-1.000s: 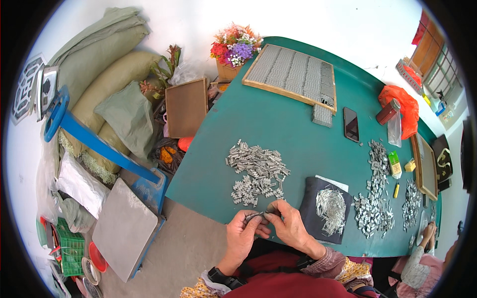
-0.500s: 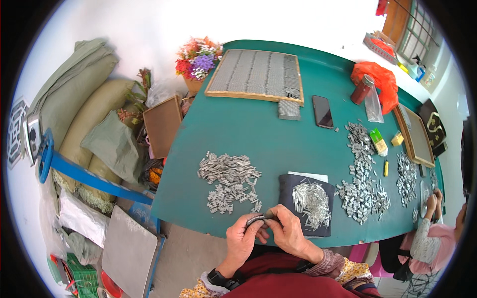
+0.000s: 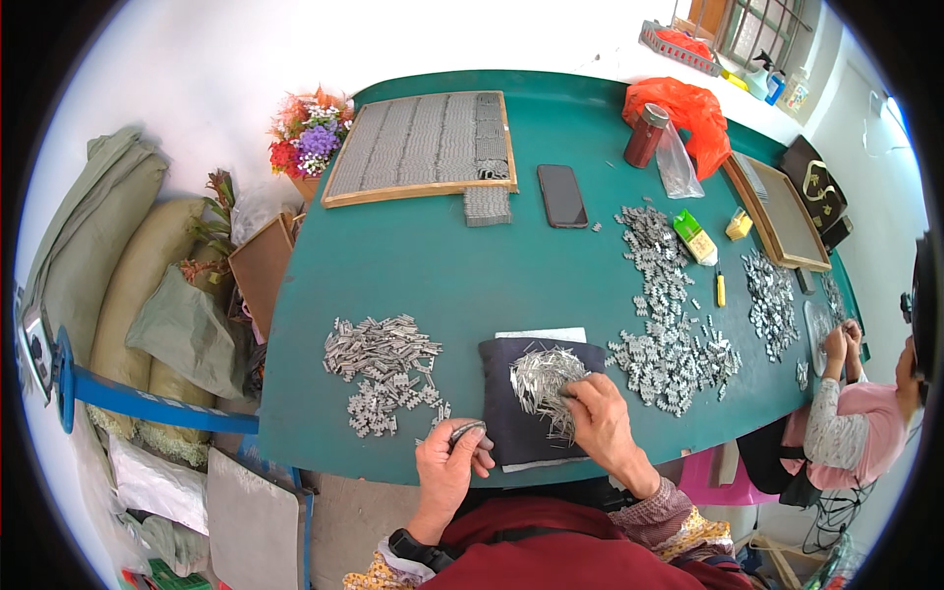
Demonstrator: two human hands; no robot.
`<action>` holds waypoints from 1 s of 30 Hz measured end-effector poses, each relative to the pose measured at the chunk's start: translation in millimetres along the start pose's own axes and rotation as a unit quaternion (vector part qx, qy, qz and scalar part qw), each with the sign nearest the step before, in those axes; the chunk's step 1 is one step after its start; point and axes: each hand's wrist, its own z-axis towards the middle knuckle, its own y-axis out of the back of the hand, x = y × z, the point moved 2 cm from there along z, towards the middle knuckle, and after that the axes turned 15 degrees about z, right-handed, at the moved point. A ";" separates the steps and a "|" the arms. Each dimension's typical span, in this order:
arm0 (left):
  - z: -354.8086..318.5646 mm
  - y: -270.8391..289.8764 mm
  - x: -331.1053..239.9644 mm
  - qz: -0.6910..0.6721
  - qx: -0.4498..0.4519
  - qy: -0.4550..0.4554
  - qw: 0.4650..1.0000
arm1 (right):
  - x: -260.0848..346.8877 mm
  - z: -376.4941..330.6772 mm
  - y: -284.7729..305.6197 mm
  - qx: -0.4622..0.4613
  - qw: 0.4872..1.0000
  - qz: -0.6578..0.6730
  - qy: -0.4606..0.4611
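Observation:
My left hand [image 3: 449, 467] is closed on a short dark strip of linked metal pieces [image 3: 468, 430], held at the table's near edge. Its fingers cover much of the strip. My right hand [image 3: 608, 433] has its fingertips pinched at the right side of a pile of thin silver pins [image 3: 541, 382]; what lies between the fingertips is hidden. The pins rest on a folded dark cloth [image 3: 503, 428]. Left of the cloth lies a heap of small grey toothed metal links [image 3: 382, 354], with several loose ones close to my left hand.
More links [image 3: 669, 334] spread right of the cloth. Toward the back are a wood-framed tray of metal strips [image 3: 418, 147], a phone [image 3: 561, 197], a red bottle [image 3: 646, 136] and an orange bag [image 3: 688, 113]. A co-worker [image 3: 848, 423] sits at the right end.
My hands have parted. The right has left the strip and moved right to the pins; the left keeps the strip. The whole view has shifted, with the table appearing farther left.

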 end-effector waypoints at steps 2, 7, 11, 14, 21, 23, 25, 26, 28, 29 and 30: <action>1.5 -1.9 3.6 -0.010 0.003 0.005 1.000 | 0.6 -7.9 -0.2 0.043 0.997 -0.028 0.052; 1.2 -6.0 9.0 -0.017 0.024 0.029 0.999 | 15.2 -12.2 -16.0 0.023 0.988 -0.139 0.064; 0.6 -6.9 7.6 0.002 0.030 0.044 0.999 | 13.8 -17.5 -28.5 0.036 0.984 -0.159 0.067; 0.2 -6.9 9.2 0.000 0.040 0.049 0.998 | 16.3 -14.3 -27.9 0.027 0.988 -0.141 0.060; -1.1 -17.0 4.9 0.066 0.139 0.047 0.987 | 23.8 -10.2 -19.6 0.041 0.979 0.147 -0.137; -1.2 -20.1 4.4 0.080 0.156 0.044 0.984 | 30.3 -9.3 -19.0 0.064 0.967 0.198 -0.148; -1.7 -22.5 4.0 0.083 0.157 0.043 0.983 | 33.3 -8.6 -19.1 0.071 0.971 0.190 -0.130; -1.8 -23.3 4.0 0.083 0.158 0.044 0.983 | 34.2 -8.9 -18.7 0.079 0.974 0.183 -0.111; -2.1 -24.4 3.7 0.091 0.162 0.037 0.982 | 31.6 -10.5 -18.4 0.080 0.976 0.177 -0.101; -2.1 -24.3 4.0 0.092 0.163 0.037 0.982 | 30.8 -10.9 -18.8 0.084 0.977 0.173 -0.089; -2.1 -24.1 4.5 0.093 0.163 0.035 0.982 | 30.5 -11.2 -18.8 0.083 0.977 0.174 -0.089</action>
